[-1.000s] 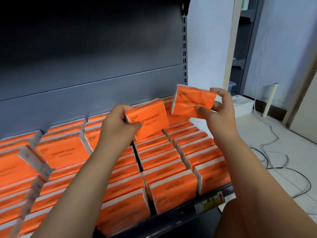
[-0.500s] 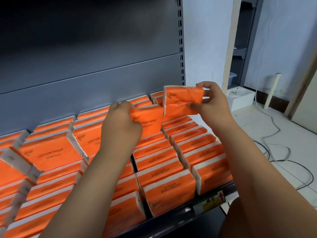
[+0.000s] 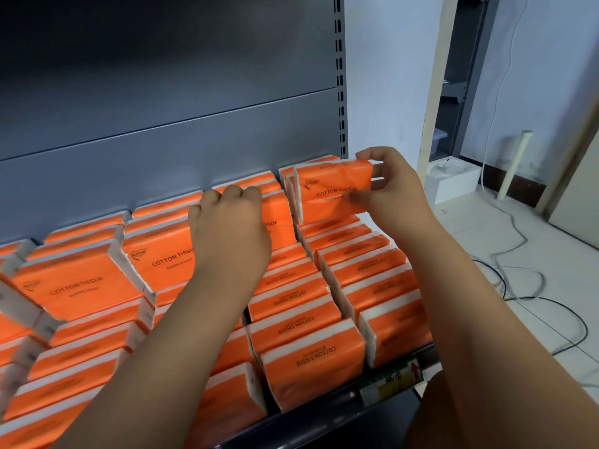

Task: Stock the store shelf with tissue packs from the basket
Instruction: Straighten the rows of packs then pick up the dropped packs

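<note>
Change, left side: a second ago the left hand (image 3: 231, 228) held its tissue pack (image 3: 277, 218) up in the air above the rows; now that pack is low, at the far end of the row just left of the rightmost one, close to the grey back panel (image 3: 162, 150).
Change, right side: the right hand (image 3: 390, 189) has brought the second pack (image 3: 334, 192) down and away from the camera, and it now stands upright at the far end of the rightmost row, printed face toward the camera.
Meaning for the task: both packs look nearly seated among the stocked packs (image 3: 291, 319) on the shelf (image 3: 324, 419); letting go and going back for more is probably what remains of this round.
Left hand pose: back of the hand toward the camera, fingers curled over the top edge of its pack, gripping it, forearm reaching over the near rows.
Right hand pose: pinching the right end of its pack, fingers on top and thumb on the front face, wrist bent inward.
Shelf fill: the rows appear almost full from near edge to far.
Basket: not in view.
Risk: pushing a pack down could tip the loosely leaning packs at the far left.
</note>
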`<state>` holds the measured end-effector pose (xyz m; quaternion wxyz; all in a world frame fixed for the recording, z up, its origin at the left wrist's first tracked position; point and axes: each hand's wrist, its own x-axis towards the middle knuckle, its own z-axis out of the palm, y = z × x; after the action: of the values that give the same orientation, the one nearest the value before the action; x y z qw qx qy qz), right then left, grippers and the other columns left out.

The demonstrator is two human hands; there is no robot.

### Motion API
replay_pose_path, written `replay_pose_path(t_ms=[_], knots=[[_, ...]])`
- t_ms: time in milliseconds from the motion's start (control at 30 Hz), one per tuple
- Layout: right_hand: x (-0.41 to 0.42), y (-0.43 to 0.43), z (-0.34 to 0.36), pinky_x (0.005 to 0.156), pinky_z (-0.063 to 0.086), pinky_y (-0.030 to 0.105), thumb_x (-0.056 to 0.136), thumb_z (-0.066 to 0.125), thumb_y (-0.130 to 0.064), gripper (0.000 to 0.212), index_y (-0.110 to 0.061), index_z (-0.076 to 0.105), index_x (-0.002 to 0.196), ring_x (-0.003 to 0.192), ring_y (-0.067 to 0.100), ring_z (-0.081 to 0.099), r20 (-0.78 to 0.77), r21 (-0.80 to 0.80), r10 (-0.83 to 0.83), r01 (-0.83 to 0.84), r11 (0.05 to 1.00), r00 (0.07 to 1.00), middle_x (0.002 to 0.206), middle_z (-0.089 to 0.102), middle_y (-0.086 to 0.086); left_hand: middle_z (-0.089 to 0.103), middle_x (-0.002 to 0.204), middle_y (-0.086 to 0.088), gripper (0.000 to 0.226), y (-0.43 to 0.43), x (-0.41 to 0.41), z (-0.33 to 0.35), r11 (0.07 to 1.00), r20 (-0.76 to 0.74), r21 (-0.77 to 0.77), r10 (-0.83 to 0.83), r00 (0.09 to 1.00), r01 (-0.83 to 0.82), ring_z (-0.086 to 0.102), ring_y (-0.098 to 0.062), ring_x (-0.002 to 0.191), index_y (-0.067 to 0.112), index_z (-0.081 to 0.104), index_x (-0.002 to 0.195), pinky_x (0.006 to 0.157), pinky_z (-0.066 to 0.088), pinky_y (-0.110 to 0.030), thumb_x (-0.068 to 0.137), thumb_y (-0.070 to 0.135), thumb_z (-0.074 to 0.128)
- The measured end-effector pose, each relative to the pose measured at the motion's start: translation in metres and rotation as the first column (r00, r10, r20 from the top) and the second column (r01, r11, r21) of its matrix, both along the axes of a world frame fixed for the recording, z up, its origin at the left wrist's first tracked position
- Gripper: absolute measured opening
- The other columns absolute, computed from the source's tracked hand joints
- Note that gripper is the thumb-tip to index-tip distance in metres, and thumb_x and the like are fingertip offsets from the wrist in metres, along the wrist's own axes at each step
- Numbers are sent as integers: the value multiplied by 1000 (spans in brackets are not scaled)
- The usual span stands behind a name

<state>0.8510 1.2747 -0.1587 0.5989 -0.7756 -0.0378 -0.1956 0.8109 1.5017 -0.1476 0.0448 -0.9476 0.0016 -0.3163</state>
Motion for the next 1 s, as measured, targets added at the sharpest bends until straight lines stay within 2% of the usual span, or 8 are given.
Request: replay_pose_path(t_ms=[133,367,500,633,800,1000], knots=[[1,-3,-2,85,64,47,83,80,-6,58,-36,55,126,101,19,70,-21,-58,-2,0,998,1000,118,65,-5,67,101,-10,35,-1,5,-4,1000,9,4,-24,1000,24,57,-40,95,12,70,110,77,39,-41,76,6,69],[4,-6,-9,87,61,41,86,73,-4,52,-36,55,123,102,12,66,-2,-173,-51,50,984,999,111,68,-8,66,100,-11,34,-4,4,-7,1000,19,13,-14,1000,14,57,-41,94,10,70,108,77,40,-43,74,6,69],[5,-3,-13,87,49,29,89,69,-8,51,-32,54,131,111,14,62,-17,-282,-71,63,957,997,123,67,-7,66,98,-11,31,-5,1,-7,1000,24,14,-10,1000,10,56,-41,93,9,70,106,78,42,-44,75,7,68],[3,0,-11,94,47,30,90,68,-9,54,-31,54,137,115,16,60,-7,-356,-87,79,931,996,130,65,-6,66,100,-12,32,-3,-2,-6,1000,17,5,-16,1000,16,56,-41,95,9,70,109,77,41,-44,77,4,67],[-1,4,-6,93,36,25,93,62,-8,54,-25,53,143,122,23,57,37,-493,-94,100,864,995,136,62,2,65,99,-16,34,0,-2,-8,1000,-3,0,-18,1000,18,55,-44,93,5,68,109,75,44,-46,76,-1,67],[-4,7,-6,97,43,33,94,61,-13,58,-27,46,148,126,24,56,23,-543,-98,95,834,995,144,56,0,63,101,-18,31,-7,-4,-14,1000,-8,15,-11,1000,11,54,-45,94,2,65,108,75,44,-48,76,0,64]])
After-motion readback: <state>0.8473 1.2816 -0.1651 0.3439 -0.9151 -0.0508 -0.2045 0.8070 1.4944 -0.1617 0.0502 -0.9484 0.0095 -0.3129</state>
